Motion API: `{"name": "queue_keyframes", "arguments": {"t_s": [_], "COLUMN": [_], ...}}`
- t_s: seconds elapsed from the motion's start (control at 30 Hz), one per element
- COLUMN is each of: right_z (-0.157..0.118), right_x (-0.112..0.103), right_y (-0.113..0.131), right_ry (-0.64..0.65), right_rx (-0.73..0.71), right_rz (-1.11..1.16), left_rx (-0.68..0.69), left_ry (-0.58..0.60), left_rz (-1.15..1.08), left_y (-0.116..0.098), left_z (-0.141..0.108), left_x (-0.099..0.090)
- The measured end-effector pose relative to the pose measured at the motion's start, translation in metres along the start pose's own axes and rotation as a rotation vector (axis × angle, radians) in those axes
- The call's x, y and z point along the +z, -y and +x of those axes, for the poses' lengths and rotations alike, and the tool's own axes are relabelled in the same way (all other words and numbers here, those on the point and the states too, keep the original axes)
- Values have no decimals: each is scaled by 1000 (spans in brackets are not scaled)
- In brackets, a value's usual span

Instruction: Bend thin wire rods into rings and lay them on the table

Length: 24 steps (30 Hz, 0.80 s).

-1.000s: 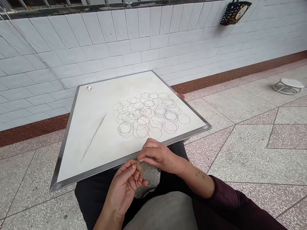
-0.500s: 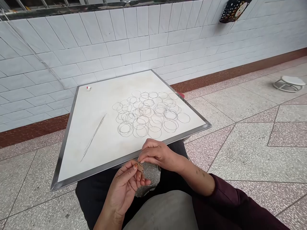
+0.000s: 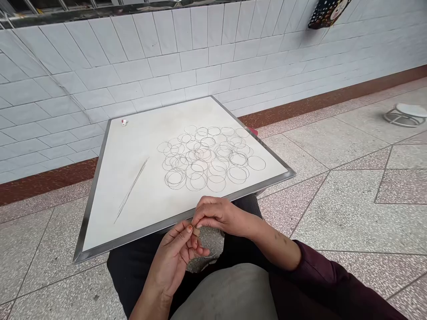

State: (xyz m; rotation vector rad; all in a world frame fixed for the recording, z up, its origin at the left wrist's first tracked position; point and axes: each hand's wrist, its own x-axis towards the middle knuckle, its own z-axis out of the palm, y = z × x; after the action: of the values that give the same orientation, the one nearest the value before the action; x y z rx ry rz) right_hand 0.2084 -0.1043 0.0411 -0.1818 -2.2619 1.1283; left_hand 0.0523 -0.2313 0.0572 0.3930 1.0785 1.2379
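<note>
My left hand [image 3: 176, 251] is closed in a pinch between thumb and forefinger, just below the table's near edge. My right hand [image 3: 218, 215] pinches at the same spot, its fingertips touching those of the left. Between them they grip a thin wire loop [image 3: 209, 256], only faintly visible against the floor; its ends are hidden in the fingers. Something tan, perhaps tape, shows on a left finger. In front of the hands, several thin wire rings [image 3: 216, 183] lie overlapping on the white table [image 3: 153, 213]. Left of them lie a few straight wires [image 3: 131, 190].
A small white and red object [image 3: 124, 122] sits at the table's far left corner. Metal trim edges the table, which stands by a white tiled wall [image 3: 133, 75]. A round stool [image 3: 405, 114] is on the floor at right. A dark patterned bag [image 3: 325, 15] hangs on the wall.
Both hands stay together in the same pinch, with the right fingers slightly shifted and turned at the meeting point. The view has moved a little; the rings and straight wires lie as before.
</note>
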Motion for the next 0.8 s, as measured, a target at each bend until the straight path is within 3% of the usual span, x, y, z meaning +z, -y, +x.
{"name": "queue_keyframes", "arguments": {"t_s": [0.37, 0.6, 0.8], "right_z": [2, -2, -2], "right_x": [-1, -3, -1], "right_y": [0, -1, 1], "right_ry": [-1, 69, 17], "right_rx": [-44, 26, 23], "right_rz": [49, 117, 73], "left_rx": [-9, -10, 7], "left_ry": [40, 9, 29], "left_rz": [82, 27, 43], "left_y": [-1, -1, 0], "left_z": [-2, -1, -1], "left_x": [-1, 0, -2]}}
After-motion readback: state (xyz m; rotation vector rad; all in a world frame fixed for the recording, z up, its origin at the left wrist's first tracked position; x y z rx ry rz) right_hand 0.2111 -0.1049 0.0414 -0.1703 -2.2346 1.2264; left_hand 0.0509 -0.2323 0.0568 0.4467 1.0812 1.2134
